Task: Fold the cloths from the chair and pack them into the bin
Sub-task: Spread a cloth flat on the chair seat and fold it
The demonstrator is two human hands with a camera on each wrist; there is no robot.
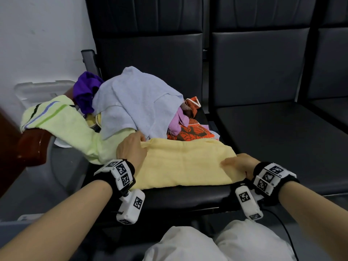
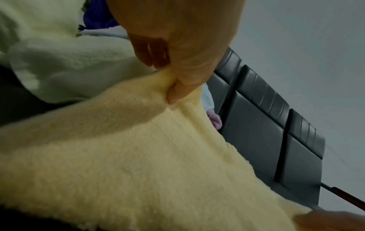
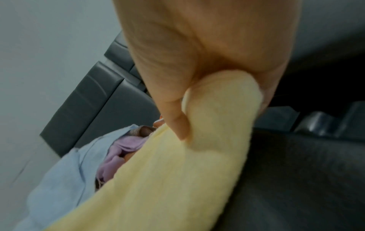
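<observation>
The left hand (image 2: 173, 46) pinches a corner of the yellow towel (image 2: 138, 164) between thumb and curled fingers. The towel spreads wide toward the camera. Beside it, at the left, lies a pale green towel (image 2: 65, 62). Behind the hand a little of a purple cloth (image 2: 98, 15) shows. Dark seat backs (image 2: 256, 132) stand at the right.

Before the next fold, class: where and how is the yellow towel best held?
At its two short ends, from the sides. The towel lies flat along the seat front, so the left hand pinches the far-left corner and the right hand the right end.
</observation>
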